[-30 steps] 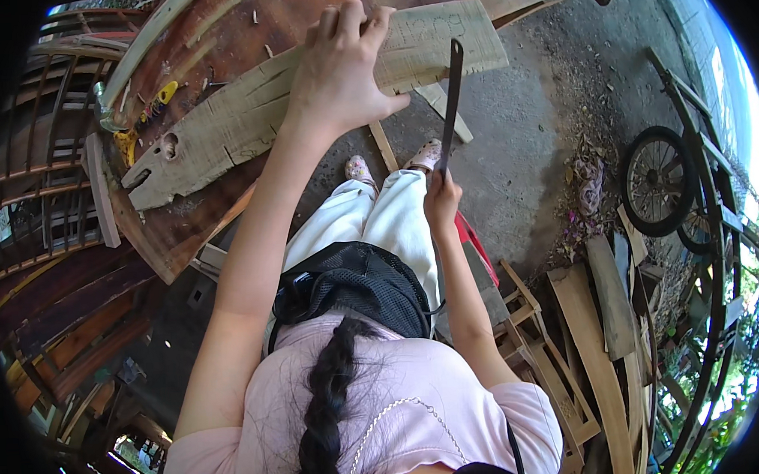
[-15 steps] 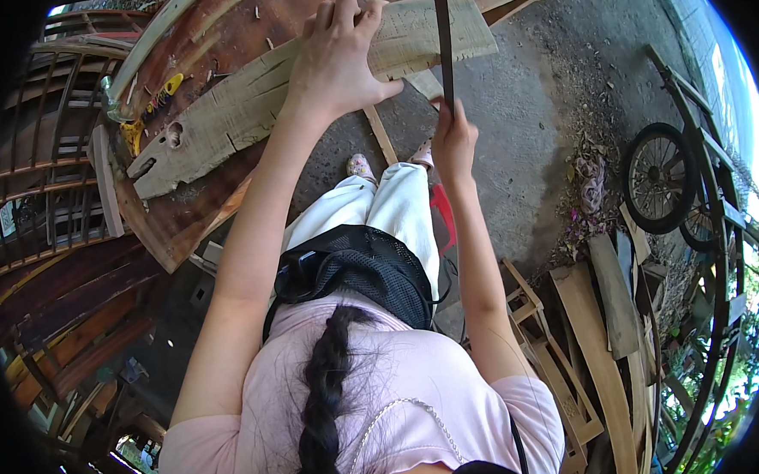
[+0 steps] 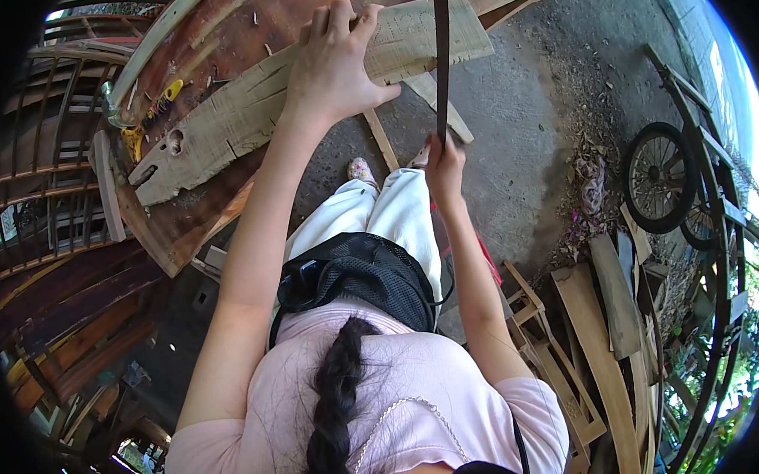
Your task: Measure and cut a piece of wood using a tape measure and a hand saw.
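A pale, weathered plank (image 3: 244, 115) with a knot hole and cracks lies slantwise across the reddish-brown work surface. My left hand (image 3: 332, 68) spans it, fingers bent toward its far edge and thumb out past the near edge, holding it down. Closed in a fist, my right hand (image 3: 446, 169) grips the near end of a long, narrow dark saw (image 3: 444, 70), seen edge-on. The saw crosses the plank close to its right end; its teeth cannot be made out. Below that end, a smaller pale wood strip (image 3: 441, 107) sticks out.
A hammer (image 3: 114, 109) and a yellow-and-black tool (image 3: 164, 98) lie left of the plank. Wooden slatted frames (image 3: 57, 151) stand at far left. Loose boards (image 3: 595, 346) are stacked at lower right, near a spoked wheel (image 3: 661, 178). A red object shows beside my right forearm.
My right hand has drawn the saw back toward my body and slightly left, uncovering more of the small wood strip. My left hand stays on the plank, nearly still.
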Motion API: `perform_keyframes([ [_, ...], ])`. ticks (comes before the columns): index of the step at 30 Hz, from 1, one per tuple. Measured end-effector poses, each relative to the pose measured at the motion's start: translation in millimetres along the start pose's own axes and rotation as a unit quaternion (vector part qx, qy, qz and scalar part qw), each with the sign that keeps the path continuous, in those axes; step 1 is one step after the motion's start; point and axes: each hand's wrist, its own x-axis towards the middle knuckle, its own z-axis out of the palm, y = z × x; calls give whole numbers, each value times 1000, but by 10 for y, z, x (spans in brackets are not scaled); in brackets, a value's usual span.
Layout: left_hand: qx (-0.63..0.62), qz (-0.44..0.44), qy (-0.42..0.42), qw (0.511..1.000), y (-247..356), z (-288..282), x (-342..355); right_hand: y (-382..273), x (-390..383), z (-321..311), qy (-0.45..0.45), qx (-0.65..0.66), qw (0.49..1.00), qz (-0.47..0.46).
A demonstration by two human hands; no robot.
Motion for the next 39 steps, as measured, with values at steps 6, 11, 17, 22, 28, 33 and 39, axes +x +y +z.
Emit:
perform_keyframes([
  [6, -2, 9, 28, 1000, -12, 6, -36, -535, 431, -84, -1, -13, 1000, 7],
  [11, -5, 8, 28, 1000, 27, 9, -3, 188, -201, 32, 18, -16, 1000, -4],
  [17, 3, 12, 30, 999, -3, 3, -26, -520, 369, -69, 1, -10, 1000, 11],
  [22, -6, 19, 33, 999, 12, 25, -6, -49, -168, -44, 21, 2, 1000, -12],
  [28, 19, 9, 27, 999, -39, -4, -6, -495, 448, -54, 2, -14, 1000, -14],
  [33, -1, 9, 25, 1000, -9, 6, -17, 238, -370, -37, 1, -18, 1000, 18],
  [39, 1, 14, 19, 1000, -6, 7, -26, -420, 369, -20, 11, 0, 1000, -2],
])
